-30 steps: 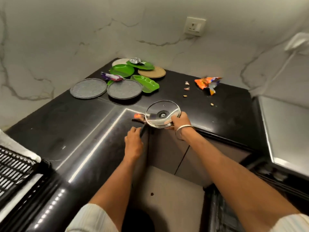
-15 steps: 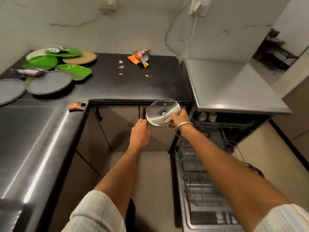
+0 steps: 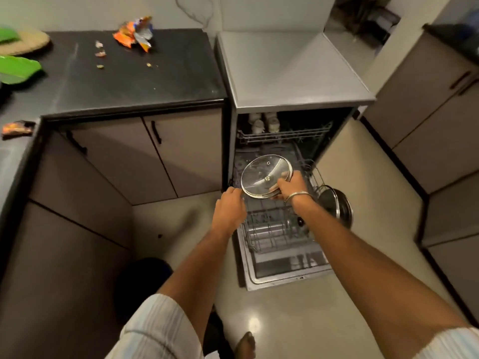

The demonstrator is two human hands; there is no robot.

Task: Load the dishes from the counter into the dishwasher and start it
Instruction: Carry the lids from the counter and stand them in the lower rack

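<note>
Right hand [image 3: 290, 186] grips glass pot lid [image 3: 265, 176] by its rim, held flat over pulled-out lower rack [image 3: 272, 229], likely for slotting. Left hand [image 3: 229, 207] steadies the near edge; grip unclear.

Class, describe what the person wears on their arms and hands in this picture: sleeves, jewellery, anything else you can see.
Both arms are bare from the elbow down. Pale sleeves with fine stripes end near each elbow: left sleeve, right sleeve. A thin silver-coloured bangle circles the right wrist. No gloves, rings or watch show on the left hand or right hand.

Black counter [image 3: 134, 81]: orange wrapper [image 3: 134, 32], crumbs [image 3: 99, 53], green plate [image 3: 18, 69], tan plate [image 3: 26, 42].
</note>
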